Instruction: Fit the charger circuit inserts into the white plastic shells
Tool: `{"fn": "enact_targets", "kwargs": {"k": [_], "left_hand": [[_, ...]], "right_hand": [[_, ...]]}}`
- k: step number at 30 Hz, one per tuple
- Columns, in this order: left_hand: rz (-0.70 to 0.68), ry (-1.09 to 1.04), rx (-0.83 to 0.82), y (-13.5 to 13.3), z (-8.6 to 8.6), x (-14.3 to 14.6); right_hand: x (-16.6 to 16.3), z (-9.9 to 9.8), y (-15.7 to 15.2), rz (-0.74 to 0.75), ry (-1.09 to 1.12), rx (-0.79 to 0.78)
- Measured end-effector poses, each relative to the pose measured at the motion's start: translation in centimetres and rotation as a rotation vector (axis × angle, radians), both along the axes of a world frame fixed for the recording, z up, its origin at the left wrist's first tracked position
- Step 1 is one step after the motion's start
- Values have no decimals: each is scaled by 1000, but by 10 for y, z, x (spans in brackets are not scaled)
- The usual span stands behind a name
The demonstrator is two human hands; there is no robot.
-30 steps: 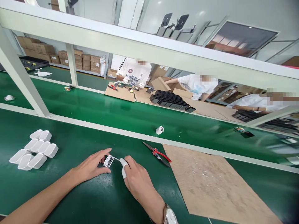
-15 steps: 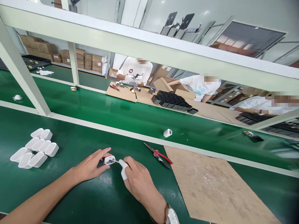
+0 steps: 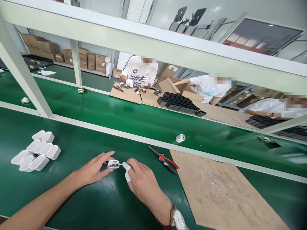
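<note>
The left hand (image 3: 92,171) pinched a small white case (image 3: 113,164) on the green worktop (image 3: 96,201), low in the middle of the frame. The right hand (image 3: 144,183), fingers curled, touched its end with one covered finger; I could not tell if it gripped.

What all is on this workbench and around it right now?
small white housing: one, white, held near centre
white oval shells: about nine, white, clustered left
cardboard sheet: one, brown, lying at right
pliers: one, red-handled, beside the cardboard sheet
loose white part: one, white, on the belt beyond
black trays: several, black, across the belt
co-workers: three, white shirts, far side
cardboard boxes: many, brown, back left
wristwatch: one, silver, right wrist
left hand: one, bare, pinching the housing
right hand: one, white finger cot, at the housing's end
</note>
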State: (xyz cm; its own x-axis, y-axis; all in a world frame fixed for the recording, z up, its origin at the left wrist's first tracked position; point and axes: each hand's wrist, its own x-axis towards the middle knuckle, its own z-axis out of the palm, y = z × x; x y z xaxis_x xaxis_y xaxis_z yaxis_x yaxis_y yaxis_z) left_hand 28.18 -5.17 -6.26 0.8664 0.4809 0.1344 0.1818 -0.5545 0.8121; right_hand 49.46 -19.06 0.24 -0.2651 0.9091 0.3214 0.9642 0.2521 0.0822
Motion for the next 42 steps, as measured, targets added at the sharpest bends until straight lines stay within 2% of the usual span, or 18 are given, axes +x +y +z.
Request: {"fn": "enact_targets", "kwargs": {"k": [17, 24, 29, 38, 42], "left_hand": [[2, 12, -10, 1, -1, 0], [-2, 21, -14, 0, -1, 0], [-1, 23, -24, 0, 3, 0], [-99, -111, 112, 0, 8, 4], [-79, -119, 120, -1, 4, 3]], "right_hand": [[3, -11, 11, 41, 94, -10], [8, -3, 7, 34, 103, 0], [11, 1, 4, 28, 53, -48], [21, 2, -4, 29, 158, 5], [18, -1, -3, 49, 165, -14]]}}
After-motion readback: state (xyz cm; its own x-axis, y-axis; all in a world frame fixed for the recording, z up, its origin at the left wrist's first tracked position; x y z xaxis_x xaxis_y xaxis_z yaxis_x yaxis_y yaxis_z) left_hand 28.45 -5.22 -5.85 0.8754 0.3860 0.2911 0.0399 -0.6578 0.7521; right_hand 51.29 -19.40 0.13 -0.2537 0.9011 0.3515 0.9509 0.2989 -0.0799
